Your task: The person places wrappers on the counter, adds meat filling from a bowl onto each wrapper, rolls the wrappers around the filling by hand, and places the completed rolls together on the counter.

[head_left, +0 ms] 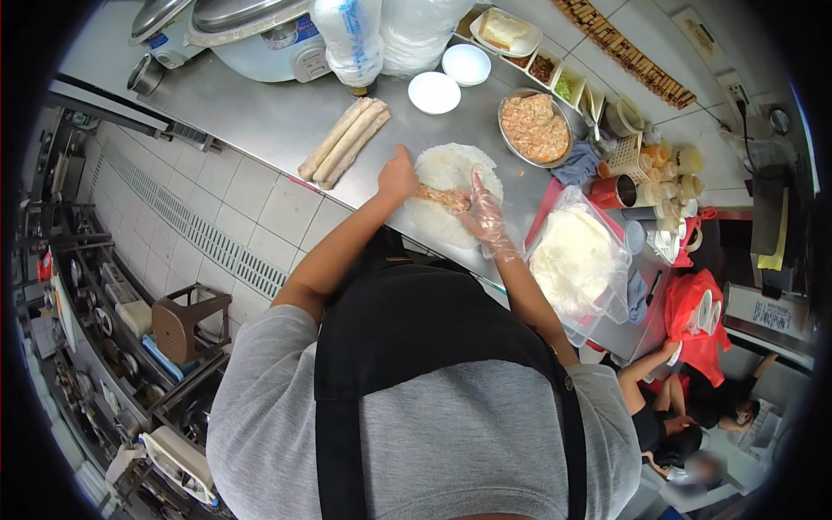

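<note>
A thin round whitish wrapper [442,161] lies flat on the metal counter, with a strip of orange-flecked filling [442,198] across its middle. My bare left hand [399,178] is at the left end of the strip, by the wrapper's edge; its fingers are curled and mostly hidden. In a clear plastic glove, my right hand [485,218] touches the strip's right end, thumb stretched out and apart from the fingers. Several pale finished rolls [345,143] lie side by side to the left. Beyond my right hand stands a metal bowl of orange-flecked filling [535,128].
A bag of stacked white wrappers [572,251] is at the right on a pink tray. Two white bowls [434,93], rice cookers [260,39] and a topping container [543,69] line the back. A brown stool [192,322] stands behind left; other people [676,416] are at lower right.
</note>
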`<control>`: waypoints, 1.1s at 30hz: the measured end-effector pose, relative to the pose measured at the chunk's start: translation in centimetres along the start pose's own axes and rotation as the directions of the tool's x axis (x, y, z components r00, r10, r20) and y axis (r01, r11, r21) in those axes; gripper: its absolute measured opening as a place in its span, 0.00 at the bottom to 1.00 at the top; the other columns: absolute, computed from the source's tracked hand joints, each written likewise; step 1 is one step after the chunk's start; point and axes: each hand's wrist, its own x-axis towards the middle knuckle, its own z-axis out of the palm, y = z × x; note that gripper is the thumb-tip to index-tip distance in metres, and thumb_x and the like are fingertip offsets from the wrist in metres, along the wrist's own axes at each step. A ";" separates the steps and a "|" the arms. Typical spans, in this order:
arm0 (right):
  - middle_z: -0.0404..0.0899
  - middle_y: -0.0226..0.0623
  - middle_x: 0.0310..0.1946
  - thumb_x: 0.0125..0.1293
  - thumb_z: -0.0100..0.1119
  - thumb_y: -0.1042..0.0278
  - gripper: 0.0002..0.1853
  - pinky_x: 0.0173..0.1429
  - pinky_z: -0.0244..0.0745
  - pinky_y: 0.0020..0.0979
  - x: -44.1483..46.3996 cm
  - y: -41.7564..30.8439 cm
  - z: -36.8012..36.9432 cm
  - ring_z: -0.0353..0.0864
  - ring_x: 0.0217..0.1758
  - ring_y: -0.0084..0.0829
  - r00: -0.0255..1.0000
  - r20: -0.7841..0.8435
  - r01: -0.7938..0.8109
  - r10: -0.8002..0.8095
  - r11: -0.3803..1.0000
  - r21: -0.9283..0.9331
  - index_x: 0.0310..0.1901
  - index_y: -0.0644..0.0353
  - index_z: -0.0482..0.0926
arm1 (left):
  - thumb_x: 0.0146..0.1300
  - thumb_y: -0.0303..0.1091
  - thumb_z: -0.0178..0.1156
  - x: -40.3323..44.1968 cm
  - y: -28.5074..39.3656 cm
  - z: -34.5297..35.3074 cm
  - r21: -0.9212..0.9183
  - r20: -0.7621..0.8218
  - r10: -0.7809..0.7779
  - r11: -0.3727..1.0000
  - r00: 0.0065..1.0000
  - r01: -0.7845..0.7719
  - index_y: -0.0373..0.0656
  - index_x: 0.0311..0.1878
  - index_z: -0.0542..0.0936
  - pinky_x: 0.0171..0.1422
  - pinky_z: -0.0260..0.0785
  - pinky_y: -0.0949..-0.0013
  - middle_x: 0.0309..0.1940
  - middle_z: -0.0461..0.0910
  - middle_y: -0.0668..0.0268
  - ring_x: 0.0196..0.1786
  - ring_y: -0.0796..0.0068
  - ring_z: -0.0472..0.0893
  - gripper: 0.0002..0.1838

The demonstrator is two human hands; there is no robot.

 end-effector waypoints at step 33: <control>0.80 0.36 0.25 0.61 0.62 0.69 0.43 0.38 0.76 0.34 3.7 -6.5 3.4 0.81 0.28 0.33 0.995 -0.090 0.047 -0.033 0.986 0.163 0.77 0.54 0.54 | 0.54 0.25 0.69 -1.6 -5.2 -1.8 -0.344 -0.032 0.540 0.784 0.841 -0.517 0.42 0.52 0.83 0.48 0.76 0.65 0.35 0.85 0.61 0.41 0.66 0.86 0.19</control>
